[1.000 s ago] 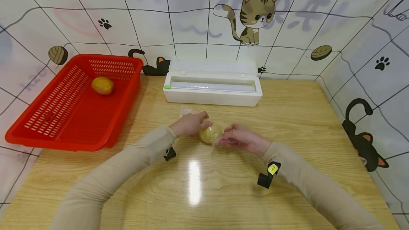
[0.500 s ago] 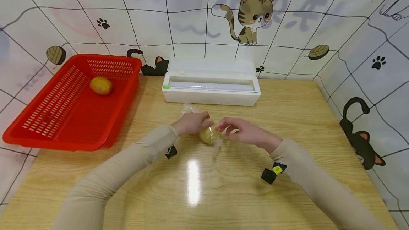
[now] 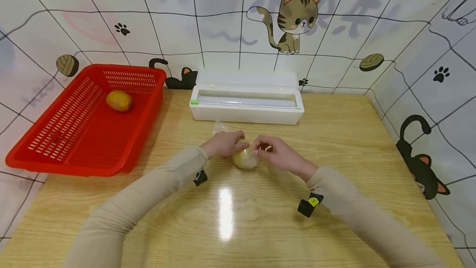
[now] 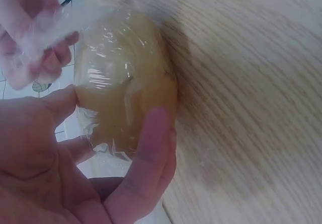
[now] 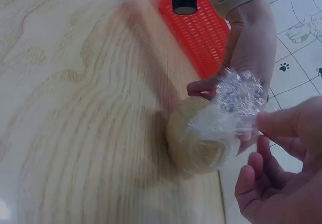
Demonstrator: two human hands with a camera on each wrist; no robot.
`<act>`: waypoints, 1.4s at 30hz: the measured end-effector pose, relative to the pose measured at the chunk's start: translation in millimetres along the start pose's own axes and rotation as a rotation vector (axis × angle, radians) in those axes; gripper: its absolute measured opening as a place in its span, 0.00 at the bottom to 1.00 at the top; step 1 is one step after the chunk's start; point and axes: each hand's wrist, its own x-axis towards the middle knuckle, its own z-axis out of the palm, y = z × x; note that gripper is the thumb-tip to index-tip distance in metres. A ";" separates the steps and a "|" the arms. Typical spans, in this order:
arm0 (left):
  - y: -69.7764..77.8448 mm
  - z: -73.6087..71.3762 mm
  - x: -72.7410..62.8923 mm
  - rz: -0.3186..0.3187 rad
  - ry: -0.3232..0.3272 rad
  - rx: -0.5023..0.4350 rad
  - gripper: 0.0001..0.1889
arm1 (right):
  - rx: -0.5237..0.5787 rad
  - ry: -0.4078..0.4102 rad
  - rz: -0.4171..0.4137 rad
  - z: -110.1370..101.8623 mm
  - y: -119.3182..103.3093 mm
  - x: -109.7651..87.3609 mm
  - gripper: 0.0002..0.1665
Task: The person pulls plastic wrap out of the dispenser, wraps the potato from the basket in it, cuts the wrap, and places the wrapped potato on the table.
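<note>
A pale yellow potato [image 3: 244, 160] wrapped in clear plastic film lies on the wooden table [image 3: 178, 218]. My left hand [image 3: 223, 144] grips it from the left; in the left wrist view its fingers and thumb curl round the potato [image 4: 128, 73]. At the other end my right hand [image 3: 279, 155] pinches the loose end of the plastic film [image 5: 239, 95] between thumb and finger. That film is crumpled and lifted over the potato's end in the right wrist view. Another bunched tail of film [image 3: 220, 126] sticks out behind my left hand.
A red plastic basket [image 3: 128, 135] stands at the left, with one yellow, rounded item [image 3: 119, 101] in it. At the back of the table is a white box [image 3: 245, 114], its lid raised, holding a roll of film [image 3: 247, 101]. Cat-print sheeting covers the walls.
My right hand let go of the hanging film end, rose a little, then took the film up again higher beside the potato. My left hand keeps its grip on the potato.
</note>
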 end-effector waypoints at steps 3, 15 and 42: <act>-0.9 -0.2 -0.4 0.005 0.006 0.017 0.23 | 0.074 0.066 0.032 6.6 4.3 3.8 0.02; -15.7 7.2 -4.2 0.021 0.057 -0.145 0.25 | 0.111 0.107 0.156 20.6 12.6 14.4 0.07; -20.0 17.9 5.1 0.067 0.186 -0.024 0.28 | -0.199 0.309 -0.007 6.3 0.5 7.2 0.17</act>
